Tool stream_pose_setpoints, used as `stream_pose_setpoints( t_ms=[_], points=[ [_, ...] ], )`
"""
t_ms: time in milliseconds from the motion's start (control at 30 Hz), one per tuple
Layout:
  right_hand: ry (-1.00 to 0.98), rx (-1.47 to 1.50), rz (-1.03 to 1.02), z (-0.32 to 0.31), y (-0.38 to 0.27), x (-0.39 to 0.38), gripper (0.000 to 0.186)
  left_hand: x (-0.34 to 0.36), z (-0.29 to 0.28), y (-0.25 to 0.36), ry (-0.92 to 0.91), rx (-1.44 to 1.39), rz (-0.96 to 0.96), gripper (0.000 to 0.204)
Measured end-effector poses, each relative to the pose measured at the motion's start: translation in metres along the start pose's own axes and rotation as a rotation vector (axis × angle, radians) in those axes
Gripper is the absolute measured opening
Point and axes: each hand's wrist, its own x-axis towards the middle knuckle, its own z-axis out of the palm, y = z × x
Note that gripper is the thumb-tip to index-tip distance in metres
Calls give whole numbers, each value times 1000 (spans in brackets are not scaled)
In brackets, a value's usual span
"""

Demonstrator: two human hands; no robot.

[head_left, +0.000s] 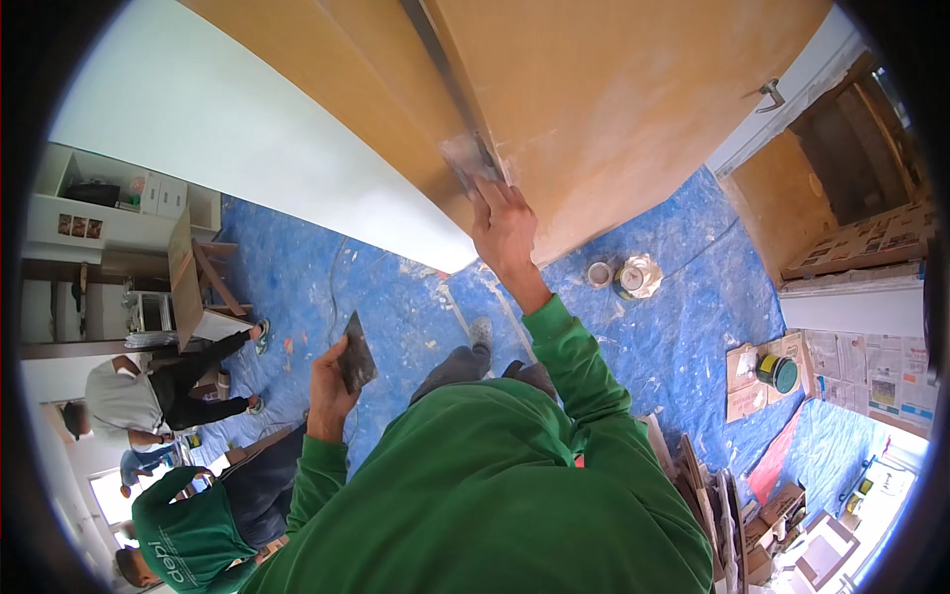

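My right hand (505, 223) reaches up to a tan door-like panel (633, 109), fingers pressed round a flat scraper (463, 156). That blade is blurred and lies against the panel's edge, by a dark groove (442, 64). Pale smears mark the surface around it. Lower down and apart from the panels, my left hand (332, 391) grips a dark, flat metal putty blade (358, 358) with a pointed corner upward. A narrower tan face (346, 79) and a white panel (218, 129) adjoin on the left.
Blue sheeting (683, 233) covers the floor. An open tin (630, 281) and a small cup (600, 274) stand right of my arm. Farther right, a green-lidded bucket (778, 373) sits on cardboard (742, 401). Several people, including one in grey (124, 401), are at left near a leaning board (184, 277).
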Motion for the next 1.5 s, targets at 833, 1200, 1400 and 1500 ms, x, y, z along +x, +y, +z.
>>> stream_pose_setpoints(
  t_ms=[833, 1200, 1400, 1500],
  points=[
    [5, -79, -50, 2, 3, -5, 36, -1, 8, 2, 83, 17, 30, 23],
    [0, -89, -94, 11, 1, 0, 40, -3, 0, -7, 81, 11, 12, 22],
    [-26, -155, -176, 3, 10, 7, 41, 2, 7, -11, 46, 3, -1, 25],
    [-18, -185, -121, 5, 13, 7, 39, 2, 1, -13, -9, -6, -17, 26]
  ],
)
